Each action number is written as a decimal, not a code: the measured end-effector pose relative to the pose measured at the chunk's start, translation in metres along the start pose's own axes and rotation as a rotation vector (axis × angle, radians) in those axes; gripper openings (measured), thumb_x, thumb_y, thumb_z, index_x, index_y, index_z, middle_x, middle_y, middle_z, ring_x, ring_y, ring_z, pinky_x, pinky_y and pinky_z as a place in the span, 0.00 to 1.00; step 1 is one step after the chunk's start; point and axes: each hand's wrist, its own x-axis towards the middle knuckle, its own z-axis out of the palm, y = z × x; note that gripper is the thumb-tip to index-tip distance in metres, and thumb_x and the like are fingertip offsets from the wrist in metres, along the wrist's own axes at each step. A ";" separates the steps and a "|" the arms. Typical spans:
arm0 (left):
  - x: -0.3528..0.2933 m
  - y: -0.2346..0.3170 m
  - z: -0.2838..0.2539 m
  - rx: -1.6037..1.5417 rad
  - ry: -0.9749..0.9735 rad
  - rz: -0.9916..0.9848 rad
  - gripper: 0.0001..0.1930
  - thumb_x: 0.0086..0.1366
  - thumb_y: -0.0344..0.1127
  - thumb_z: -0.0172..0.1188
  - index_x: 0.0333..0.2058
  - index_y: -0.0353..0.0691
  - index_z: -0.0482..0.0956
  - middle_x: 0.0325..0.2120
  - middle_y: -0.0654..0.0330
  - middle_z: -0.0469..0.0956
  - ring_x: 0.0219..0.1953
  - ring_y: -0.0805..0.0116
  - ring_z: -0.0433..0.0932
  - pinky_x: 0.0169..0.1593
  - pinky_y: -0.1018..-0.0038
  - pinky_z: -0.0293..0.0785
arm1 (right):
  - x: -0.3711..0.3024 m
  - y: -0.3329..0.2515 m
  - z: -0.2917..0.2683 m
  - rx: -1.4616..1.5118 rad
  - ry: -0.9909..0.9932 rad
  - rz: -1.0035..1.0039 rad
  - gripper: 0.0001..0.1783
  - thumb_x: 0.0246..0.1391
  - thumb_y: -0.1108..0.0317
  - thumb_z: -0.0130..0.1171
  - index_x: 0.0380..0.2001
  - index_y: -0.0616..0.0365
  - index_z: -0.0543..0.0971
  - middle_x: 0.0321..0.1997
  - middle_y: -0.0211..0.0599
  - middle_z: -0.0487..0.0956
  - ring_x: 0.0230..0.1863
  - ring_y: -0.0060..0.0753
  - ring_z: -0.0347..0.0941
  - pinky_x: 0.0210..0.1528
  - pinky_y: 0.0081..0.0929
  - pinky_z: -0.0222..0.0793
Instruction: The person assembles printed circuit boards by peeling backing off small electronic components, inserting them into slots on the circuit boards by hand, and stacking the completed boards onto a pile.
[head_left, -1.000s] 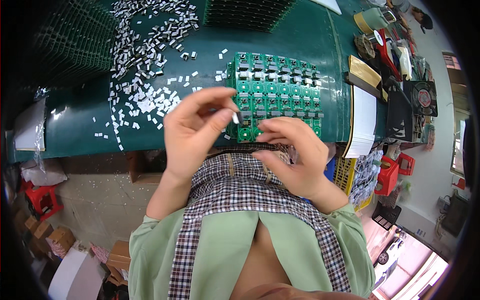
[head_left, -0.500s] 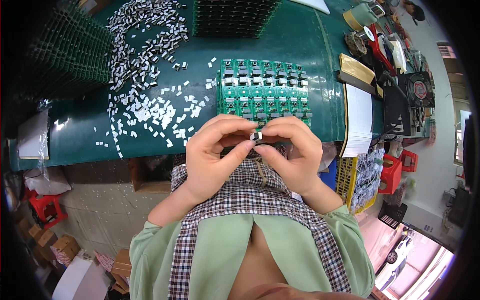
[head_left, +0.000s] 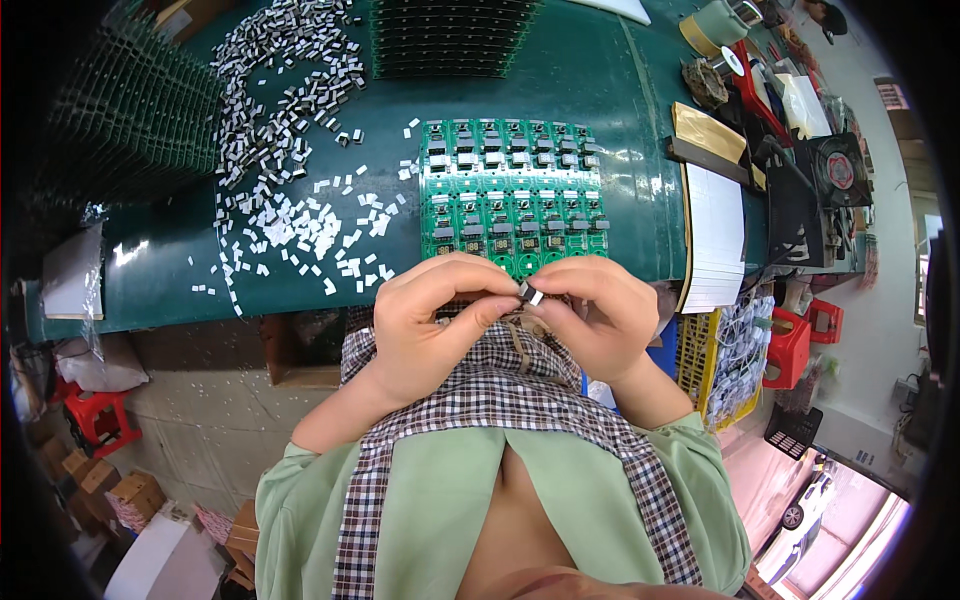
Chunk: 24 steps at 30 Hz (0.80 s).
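Between the fingertips of both hands is a small black-and-white block (head_left: 530, 294), held tilted just above the bench's near edge. My left hand (head_left: 428, 322) pinches its left end with thumb and forefinger. The other end sits between the thumb and forefinger of my right hand (head_left: 606, 316). Just beyond my fingers lies a green circuit board panel (head_left: 512, 183), with rows of small grey and white parts and several little displays along its near row. My hands hide part of its near edge.
Loose small blocks (head_left: 290, 110) and white pieces (head_left: 310, 228) are scattered on the green bench (head_left: 150, 250) to the left. Stacked circuit boards (head_left: 140, 120) stand far left, with another stack (head_left: 450, 35) at the back. White sheets (head_left: 713, 240) lie to the right.
The small block has turned and tilted between my fingers, and both hands have come slightly lower. The view has shifted a little, so the panel appears farther left.
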 end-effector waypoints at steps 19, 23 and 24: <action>0.006 -0.005 -0.002 0.211 -0.145 0.326 0.09 0.49 0.21 0.63 0.30 0.35 0.75 0.26 0.55 0.76 0.27 0.61 0.77 0.29 0.73 0.73 | -0.003 0.004 0.001 0.179 -0.066 0.037 0.12 0.35 0.78 0.68 0.28 0.61 0.79 0.29 0.36 0.80 0.29 0.31 0.77 0.30 0.22 0.73; 0.005 -0.001 -0.002 0.120 -0.319 0.230 0.09 0.49 0.22 0.64 0.29 0.35 0.75 0.26 0.56 0.77 0.28 0.61 0.77 0.32 0.72 0.73 | -0.003 0.004 -0.005 0.265 -0.148 0.009 0.13 0.32 0.77 0.67 0.28 0.61 0.78 0.28 0.36 0.78 0.27 0.31 0.76 0.27 0.21 0.72; 0.005 0.000 -0.002 0.113 -0.319 0.229 0.09 0.49 0.22 0.64 0.29 0.35 0.75 0.26 0.56 0.77 0.28 0.61 0.77 0.32 0.72 0.73 | -0.002 0.003 -0.007 0.243 -0.162 -0.019 0.14 0.32 0.77 0.67 0.28 0.60 0.78 0.28 0.37 0.77 0.27 0.31 0.76 0.27 0.21 0.72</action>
